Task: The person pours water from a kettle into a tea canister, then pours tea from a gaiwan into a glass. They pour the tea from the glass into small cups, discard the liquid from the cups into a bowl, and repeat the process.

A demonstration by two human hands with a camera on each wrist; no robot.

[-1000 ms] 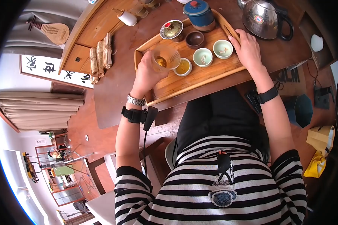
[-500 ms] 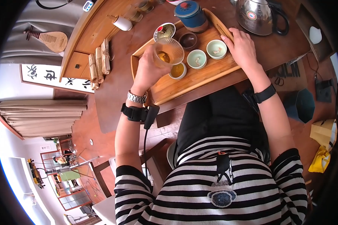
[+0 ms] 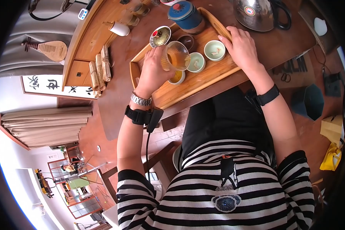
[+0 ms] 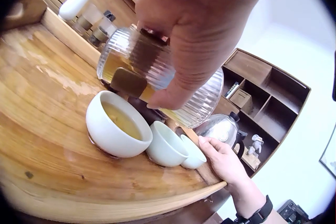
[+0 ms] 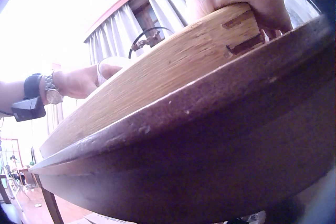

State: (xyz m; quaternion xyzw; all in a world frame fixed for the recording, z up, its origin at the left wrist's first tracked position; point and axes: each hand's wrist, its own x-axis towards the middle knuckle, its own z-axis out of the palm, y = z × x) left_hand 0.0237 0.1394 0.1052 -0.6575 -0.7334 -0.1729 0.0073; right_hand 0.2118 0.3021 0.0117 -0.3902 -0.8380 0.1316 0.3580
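My left hand (image 3: 153,73) grips a ribbed glass pitcher (image 3: 176,56) with amber tea in it. The pitcher is tilted over the wooden tray (image 3: 188,92), and in the left wrist view it overlaps a dark brown cup. Below it stands a small white cup (image 4: 113,129) of yellow tea. Two pale green cups (image 3: 196,63) follow in a row, their bottoms showing a small fish-like figure. My right hand (image 3: 242,48) holds the tray's right end, thumb inside the rim and fingers over the outside.
Behind the cups are the dark brown cup (image 3: 187,40), a patterned lidded bowl (image 3: 161,37) with a red knob and a blue canister (image 3: 186,17). A steel kettle (image 3: 257,17) stands beyond the tray. Tied bamboo rolls (image 3: 99,67) and a white jar (image 3: 120,28) lie to the left.
The glass pitcher has tipped further and shifted right over the tray, toward the green cups. The right hand stays on the tray's end. The whole head view has turned slightly.
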